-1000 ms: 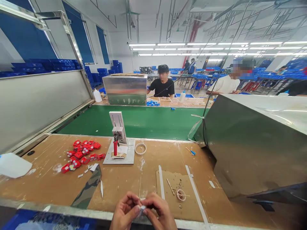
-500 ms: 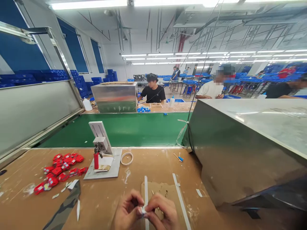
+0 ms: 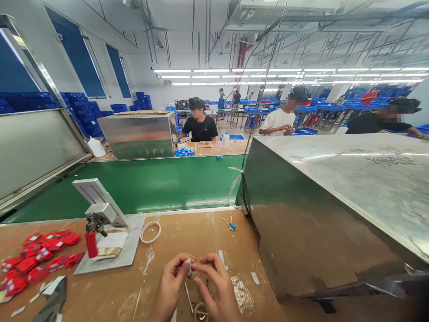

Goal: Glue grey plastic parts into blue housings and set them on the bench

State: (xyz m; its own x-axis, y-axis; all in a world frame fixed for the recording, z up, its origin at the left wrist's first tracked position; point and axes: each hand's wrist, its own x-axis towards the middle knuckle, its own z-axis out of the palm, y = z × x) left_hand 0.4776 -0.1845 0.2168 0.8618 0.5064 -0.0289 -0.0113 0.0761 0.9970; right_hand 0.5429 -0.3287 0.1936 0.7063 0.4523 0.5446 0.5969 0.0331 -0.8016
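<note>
Your left hand (image 3: 171, 282) has a small white piece (image 3: 189, 269) pinched between thumb and forefinger, held up over the near middle of the brown worktop (image 3: 157, 268). Your right hand (image 3: 216, 282) is just to the right of it, thumb and forefinger parted, the forefinger reaching to the piece; you can't tell from here whether that fingertip presses on it or only sits beside it. Below your hands lie a thin wooden stick (image 3: 188, 298) and, partly hidden by your right hand, a small tape ring (image 3: 201, 312). To your left stands a clamp fixture (image 3: 110, 214) with a red handle (image 3: 90, 244), its upright tilted and its flat base resting on the worktop; a white ring (image 3: 150, 232) lies just right of that base. Farther left you have a heap of red parts (image 3: 40, 252), with a camouflage strip (image 3: 50, 306) near its right side. On the far right part of the worktop, a blue-ended item (image 3: 232, 226) lies beside thin sticks, and the large metal housing (image 3: 301, 214) fills your right side. Across the green belt (image 3: 161, 183), a co-worker in a black shirt (image 3: 203, 129) sits at the far bench, with small blue pieces (image 3: 185, 152) lying in front.
</note>
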